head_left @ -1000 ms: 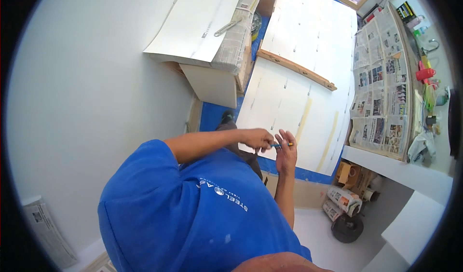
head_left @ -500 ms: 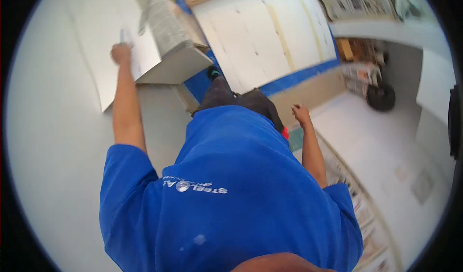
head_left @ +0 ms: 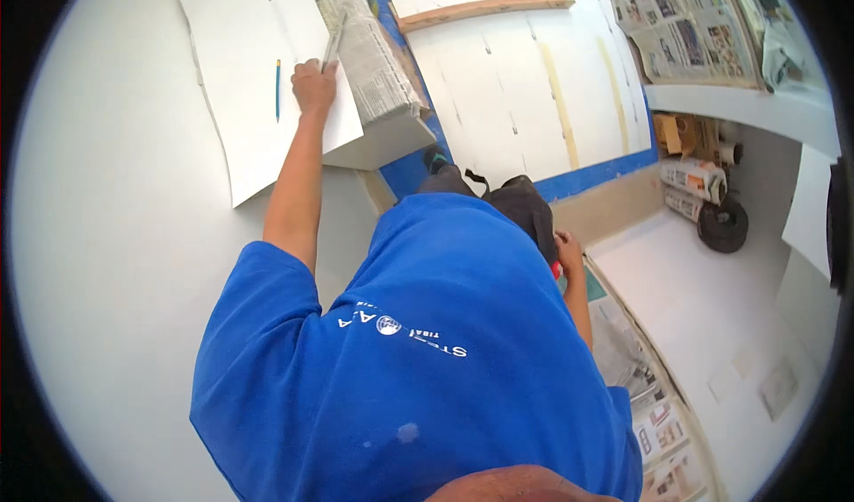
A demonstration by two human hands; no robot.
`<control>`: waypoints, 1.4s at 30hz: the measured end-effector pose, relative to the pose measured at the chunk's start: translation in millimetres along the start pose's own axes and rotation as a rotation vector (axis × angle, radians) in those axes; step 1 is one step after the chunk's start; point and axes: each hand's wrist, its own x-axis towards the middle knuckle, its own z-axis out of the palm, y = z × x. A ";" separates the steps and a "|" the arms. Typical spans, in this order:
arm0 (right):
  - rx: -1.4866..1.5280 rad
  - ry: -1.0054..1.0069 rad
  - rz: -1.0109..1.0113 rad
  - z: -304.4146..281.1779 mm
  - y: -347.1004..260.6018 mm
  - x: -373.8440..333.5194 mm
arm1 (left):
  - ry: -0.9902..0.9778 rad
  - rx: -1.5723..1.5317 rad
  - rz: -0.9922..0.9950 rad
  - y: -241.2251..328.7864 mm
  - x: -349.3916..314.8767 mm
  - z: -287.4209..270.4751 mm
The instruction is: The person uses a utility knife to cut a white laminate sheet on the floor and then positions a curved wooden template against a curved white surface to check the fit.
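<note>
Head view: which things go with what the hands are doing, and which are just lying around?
Probably part of the job:
- slim grey tool, at the left hand's fingers
- blue pencil, lying nearby
- white sheet under the pencil

Seemingly just lying about:
- wooden strip
- black ring-shaped thing

A slim silver tool slants near the edge of a white sheet, which bears a yellow-ended blue pencil.

T-shirt: blue, short-sleeved | white lettering, round emblem | pale spot | trousers: dark | shoe: dark
</note>
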 end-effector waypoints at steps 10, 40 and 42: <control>-0.040 -0.140 0.120 -104.4 3.5 47.7 | -0.200 0.019 -0.294 50.5 36.0 3.3; -0.547 -0.481 -0.396 -177.3 -362.2 426.5 | 0.468 -1.144 -0.785 169.9 -8.5 -79.2; -0.577 -0.486 -0.379 -170.7 -388.5 449.3 | 0.422 -1.159 -0.752 172.1 44.7 -70.9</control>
